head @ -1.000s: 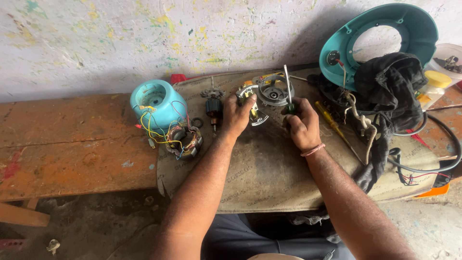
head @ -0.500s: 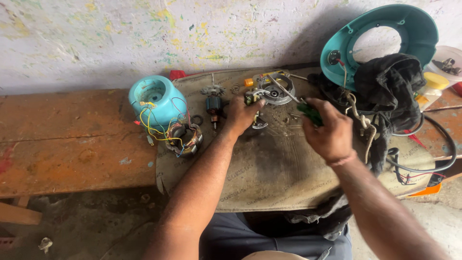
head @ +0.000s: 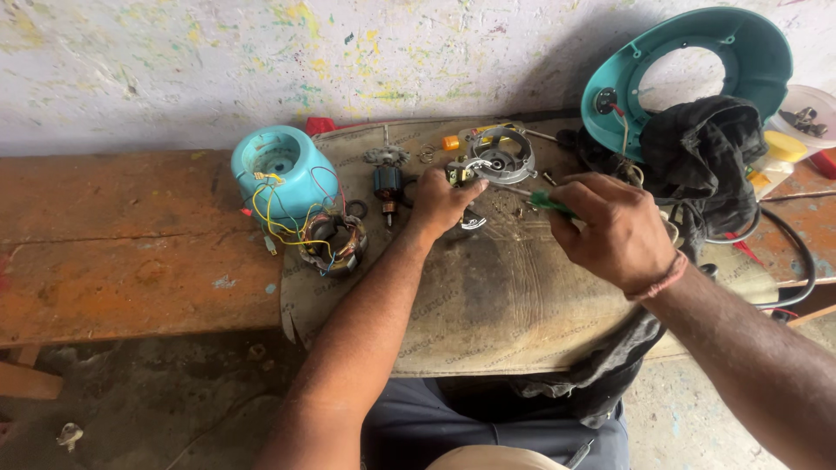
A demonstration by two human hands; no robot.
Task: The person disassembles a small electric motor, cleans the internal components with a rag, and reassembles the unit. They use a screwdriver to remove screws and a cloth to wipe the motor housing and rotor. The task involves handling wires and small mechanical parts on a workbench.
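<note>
Head view: right hand (head: 614,231) has lifted back from round grey metal motor bracket (head: 503,157), grip closed on green-handled screwdriver (head: 550,204); left hand (head: 444,200) grip pinching bracket's near edge.

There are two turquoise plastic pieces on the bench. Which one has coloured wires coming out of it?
The small rounded housing at the left, with yellow, red and blue wires running to a copper coil. The big ring-shaped cover leans against the wall.
</note>
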